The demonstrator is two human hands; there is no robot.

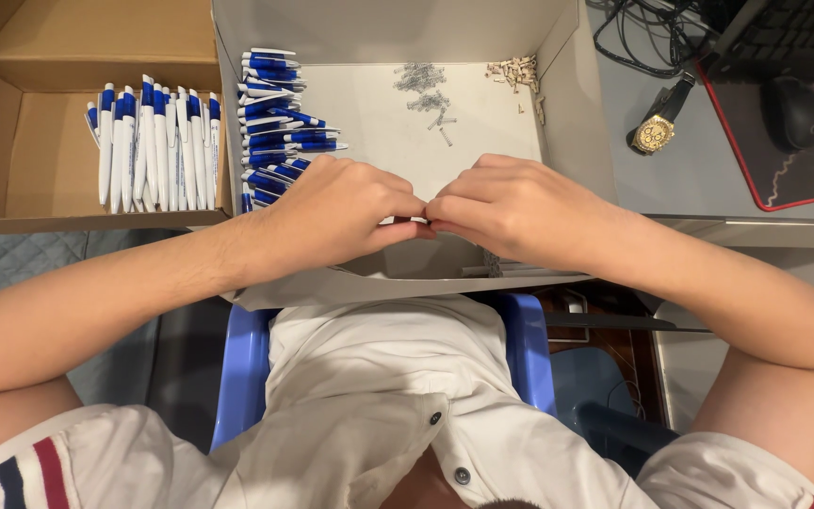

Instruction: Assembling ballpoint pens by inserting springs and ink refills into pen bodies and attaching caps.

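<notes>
The picture is bright and evenly lit, with soft light that seems to come from above. Shadows are weak: a faint one lies under the left hand (332,212) and the right hand (511,209) on the pale floor of the white box (482,141). That floor is almost washed out, so the small parts in the upper centre look grey and unclear. The wristwatch (657,127) at the upper right gives a small shine. Focus is sharp in the middle; the shirt at the bottom edge is softer, and the edges bend slightly outward
</notes>
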